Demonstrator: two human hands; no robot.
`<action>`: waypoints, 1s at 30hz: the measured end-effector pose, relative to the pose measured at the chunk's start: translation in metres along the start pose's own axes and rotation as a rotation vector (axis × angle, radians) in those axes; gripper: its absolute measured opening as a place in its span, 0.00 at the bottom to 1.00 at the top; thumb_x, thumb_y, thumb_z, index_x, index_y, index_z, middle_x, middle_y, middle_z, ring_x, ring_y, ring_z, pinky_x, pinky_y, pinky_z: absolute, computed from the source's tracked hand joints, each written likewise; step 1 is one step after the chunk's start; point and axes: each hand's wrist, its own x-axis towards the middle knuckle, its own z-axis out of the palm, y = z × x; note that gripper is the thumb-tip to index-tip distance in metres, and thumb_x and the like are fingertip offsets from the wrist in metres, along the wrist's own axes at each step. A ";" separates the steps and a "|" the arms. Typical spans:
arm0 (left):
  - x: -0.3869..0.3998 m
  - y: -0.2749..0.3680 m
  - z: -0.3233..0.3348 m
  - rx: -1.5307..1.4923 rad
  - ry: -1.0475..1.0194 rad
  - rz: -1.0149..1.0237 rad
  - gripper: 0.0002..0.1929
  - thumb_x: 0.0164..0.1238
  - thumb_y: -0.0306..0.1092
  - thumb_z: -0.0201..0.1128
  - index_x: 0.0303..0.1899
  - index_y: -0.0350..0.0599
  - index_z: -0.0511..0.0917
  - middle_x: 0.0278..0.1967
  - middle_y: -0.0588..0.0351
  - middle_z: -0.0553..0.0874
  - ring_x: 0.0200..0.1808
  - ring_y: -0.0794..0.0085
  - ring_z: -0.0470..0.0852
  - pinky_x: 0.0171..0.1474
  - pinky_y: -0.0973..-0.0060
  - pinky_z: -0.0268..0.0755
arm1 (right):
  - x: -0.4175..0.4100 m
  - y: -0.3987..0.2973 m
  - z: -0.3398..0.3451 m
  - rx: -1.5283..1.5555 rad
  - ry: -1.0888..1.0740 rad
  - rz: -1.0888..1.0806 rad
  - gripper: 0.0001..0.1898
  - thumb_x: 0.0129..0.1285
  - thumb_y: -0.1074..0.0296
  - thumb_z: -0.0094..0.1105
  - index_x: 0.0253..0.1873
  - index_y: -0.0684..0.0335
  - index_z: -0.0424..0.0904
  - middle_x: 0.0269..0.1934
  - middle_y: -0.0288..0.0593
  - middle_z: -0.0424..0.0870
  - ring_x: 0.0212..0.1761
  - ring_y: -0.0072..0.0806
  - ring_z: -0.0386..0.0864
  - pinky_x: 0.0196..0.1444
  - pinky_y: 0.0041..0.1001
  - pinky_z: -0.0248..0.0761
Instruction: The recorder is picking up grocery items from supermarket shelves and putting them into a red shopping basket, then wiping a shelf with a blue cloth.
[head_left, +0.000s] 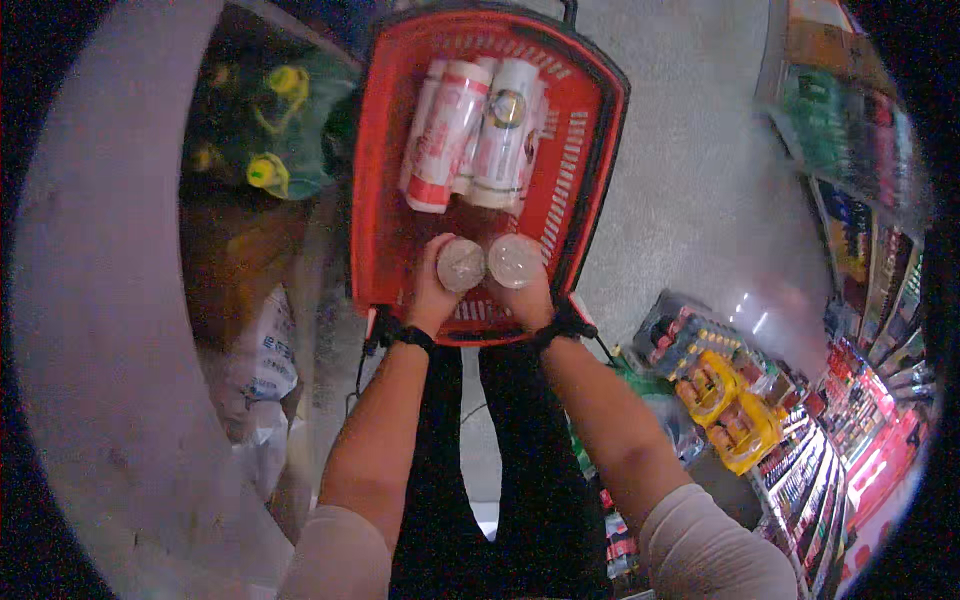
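In front of me is a red plastic shopping basket (566, 172) with a dark rim. Several white cylindrical packs with red printing (450, 135) lie side by side in its far half; another white one (510, 112) bears a round emblem. Over the basket's near end, my left hand (431, 289) grips a round, clear-looking container (461, 265). My right hand (529, 289) holds a similar round container (514, 261) close beside it. Only their round ends show clearly, and their lower parts are hidden. Dark bands circle both wrists.
To the left, large green bottles with yellow caps (266, 172) stand beyond a pale curved surface (105, 262), with a white printed bag (274, 352) nearer. At right are yellow packs (739, 420), a dark crate (675, 330) and stocked shelves (862, 390). Grey floor (675, 172) shows beyond the basket.
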 end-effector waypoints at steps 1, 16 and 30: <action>-0.002 -0.006 0.001 -0.002 -0.016 -0.037 0.42 0.43 0.22 0.77 0.63 0.50 0.65 0.56 0.53 0.77 0.57 0.62 0.77 0.62 0.66 0.72 | -0.002 0.002 0.002 0.024 -0.001 -0.009 0.34 0.49 0.74 0.71 0.62 0.64 0.65 0.55 0.47 0.78 0.59 0.36 0.76 0.63 0.31 0.67; 0.013 -0.010 0.013 0.024 -0.158 -0.251 0.42 0.43 0.26 0.77 0.63 0.49 0.65 0.54 0.47 0.79 0.59 0.60 0.78 0.62 0.65 0.70 | 0.004 0.031 0.005 0.260 0.039 0.296 0.46 0.47 0.64 0.78 0.68 0.64 0.57 0.60 0.47 0.71 0.63 0.37 0.71 0.65 0.34 0.65; -0.018 0.002 0.006 0.406 -0.231 -0.193 0.28 0.49 0.34 0.73 0.54 0.43 0.73 0.52 0.45 0.80 0.50 0.49 0.81 0.53 0.58 0.75 | -0.019 0.014 0.017 -0.520 -0.038 0.125 0.23 0.50 0.69 0.61 0.55 0.60 0.78 0.54 0.53 0.78 0.55 0.51 0.76 0.59 0.40 0.71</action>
